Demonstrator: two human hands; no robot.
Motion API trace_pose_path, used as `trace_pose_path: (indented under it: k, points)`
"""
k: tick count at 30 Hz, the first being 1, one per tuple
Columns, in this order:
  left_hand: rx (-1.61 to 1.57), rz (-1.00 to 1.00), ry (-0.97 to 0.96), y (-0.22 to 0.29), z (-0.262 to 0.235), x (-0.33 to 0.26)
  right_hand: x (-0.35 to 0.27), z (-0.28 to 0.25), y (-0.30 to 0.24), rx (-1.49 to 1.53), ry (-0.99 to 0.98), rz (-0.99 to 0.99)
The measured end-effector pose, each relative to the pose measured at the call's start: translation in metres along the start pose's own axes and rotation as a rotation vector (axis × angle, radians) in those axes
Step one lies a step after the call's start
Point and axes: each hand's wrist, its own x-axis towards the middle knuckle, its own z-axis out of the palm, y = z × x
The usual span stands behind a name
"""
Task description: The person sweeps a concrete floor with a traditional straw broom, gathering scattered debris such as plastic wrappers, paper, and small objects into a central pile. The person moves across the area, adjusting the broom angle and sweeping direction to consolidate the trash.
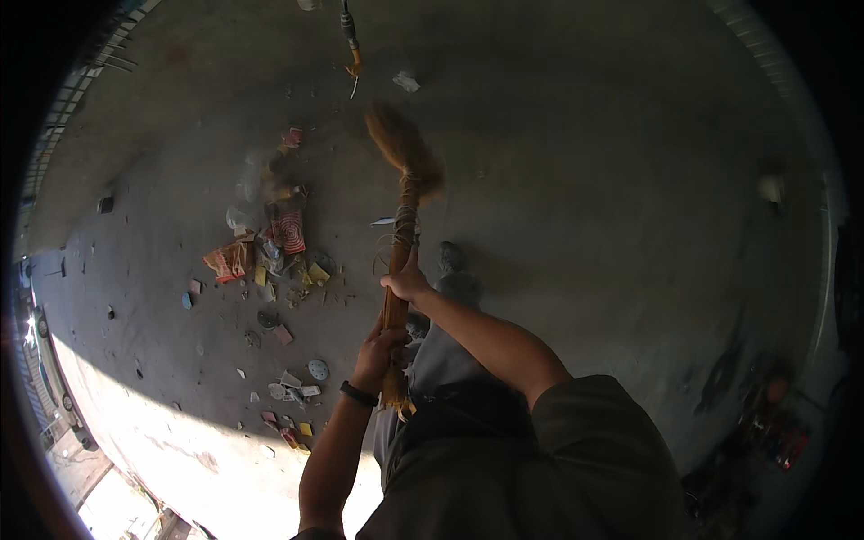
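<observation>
A long straw broom point(407, 211) is gripped in both my hands, its bristles pointing away from me over the concrete floor. The bristle end point(400, 139) is smeared by motion. Closed round the lower handle, close to my body, is my left hand point(382, 349), with a dark band on its wrist. Farther up the handle my right hand point(409, 282) is wrapped around it, just below the bound cord. To the left of the broom lies a heap of litter: a red-and-white patterned piece point(288, 230), a torn orange packet point(229, 260) and yellow scraps point(317, 274).
Smaller litter point(290, 389) trails toward my left side. A cable point(351, 40) with a taped end is at the top, beside a crumpled white scrap point(407, 82). Bright sunlight point(180, 450) falls on the lower left floor. Dim red items point(785, 445) stand at the lower right.
</observation>
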Motion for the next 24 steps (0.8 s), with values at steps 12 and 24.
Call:
trace_pose_path:
  k: [12, 24]
  points:
    - [-0.122, -0.118, -0.313, 0.195, 0.250, 0.327, 0.215, -0.340, -0.152, 0.660, 0.037, 0.110]
    - [-0.509, 0.077, 0.293, 0.292, 0.015, 0.270, 0.296, -0.003, -0.280, -0.147, -0.337, 0.079]
